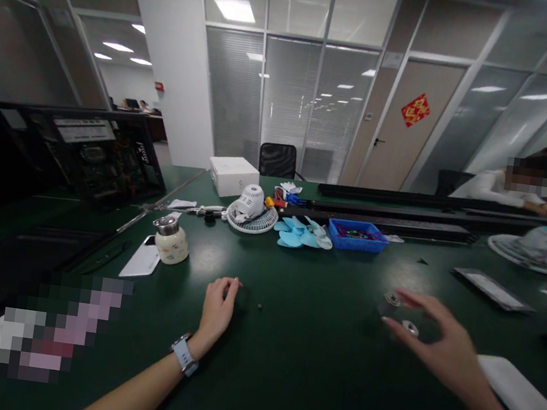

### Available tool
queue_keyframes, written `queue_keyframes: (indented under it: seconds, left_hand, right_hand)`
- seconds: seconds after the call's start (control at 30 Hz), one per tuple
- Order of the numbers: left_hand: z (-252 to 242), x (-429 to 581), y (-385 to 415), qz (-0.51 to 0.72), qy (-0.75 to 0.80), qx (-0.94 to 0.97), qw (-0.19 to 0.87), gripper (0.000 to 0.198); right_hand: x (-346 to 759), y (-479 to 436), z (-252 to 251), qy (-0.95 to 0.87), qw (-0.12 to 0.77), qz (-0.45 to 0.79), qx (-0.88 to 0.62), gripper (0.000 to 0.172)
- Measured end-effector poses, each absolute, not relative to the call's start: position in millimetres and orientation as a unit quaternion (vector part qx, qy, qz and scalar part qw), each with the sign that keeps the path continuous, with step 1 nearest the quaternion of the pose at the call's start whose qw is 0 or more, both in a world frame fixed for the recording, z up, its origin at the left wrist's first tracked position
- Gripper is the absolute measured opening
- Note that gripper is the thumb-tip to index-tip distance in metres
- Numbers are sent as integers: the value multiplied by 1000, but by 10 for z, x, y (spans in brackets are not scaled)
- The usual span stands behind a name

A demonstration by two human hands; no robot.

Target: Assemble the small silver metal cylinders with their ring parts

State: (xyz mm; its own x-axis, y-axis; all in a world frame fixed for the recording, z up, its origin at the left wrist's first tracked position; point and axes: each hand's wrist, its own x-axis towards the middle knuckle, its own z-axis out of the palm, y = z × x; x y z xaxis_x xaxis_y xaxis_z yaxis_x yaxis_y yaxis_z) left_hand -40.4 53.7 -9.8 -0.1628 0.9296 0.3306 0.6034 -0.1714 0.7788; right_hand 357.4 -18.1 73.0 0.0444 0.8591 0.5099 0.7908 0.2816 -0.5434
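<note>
My right hand (pixel 437 337) reaches over the right of the table, thumb and forefinger apart. Close to its fingertips is a small round metal part (pixel 392 299), blurred; it seems to stand on the table, not gripped. A second small silver ring-like part (pixel 410 328) shows between the thumb and forefinger. My left hand (pixel 218 307), with a watch (pixel 184 354) on its wrist, rests on the table with its fingers curled in. Whatever its fingertips hold, if anything, is hidden. A tiny dark piece (pixel 260 306) lies to the right of it.
On the green table (pixel 280 381) are a cream jar (pixel 171 243), a white fan housing on a grille (pixel 251 219), blue fan blades (pixel 300 234), a blue tray (pixel 357 239) and a white box (pixel 233 177). A white slab (pixel 520 399) lies beside my right forearm. People sit at far right.
</note>
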Motion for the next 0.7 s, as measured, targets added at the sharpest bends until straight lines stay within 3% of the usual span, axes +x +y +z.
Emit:
queue_keyframes:
  seconds: [0.1,0.2,0.3,0.4,0.57,0.7]
  left_hand:
    - [-99,-403,541,449,620,620,171,45]
    - [-106,-408,545,450,621,620,167,45]
    - [-106,-412,543,451,619,621,164,45]
    - [-98,-411,533,451,615,626,161,44]
    - [-92,-422,524,448,612,631,164,44]
    - [-101,-431,537,444,612,630,179,44]
  right_hand:
    - [2731,49,687,-780,301,206,-509,45]
    - [2071,356,385,-786,246,303,-479,48]
    - [1713,565,100,-791,229,277,-496,49]
    - [1564,615,3,-801,229,214,-510,35]
    - [1964,412,273,-769,316,200,-519,32]
    - [2976,85,501,-691,429,45,-580,35]
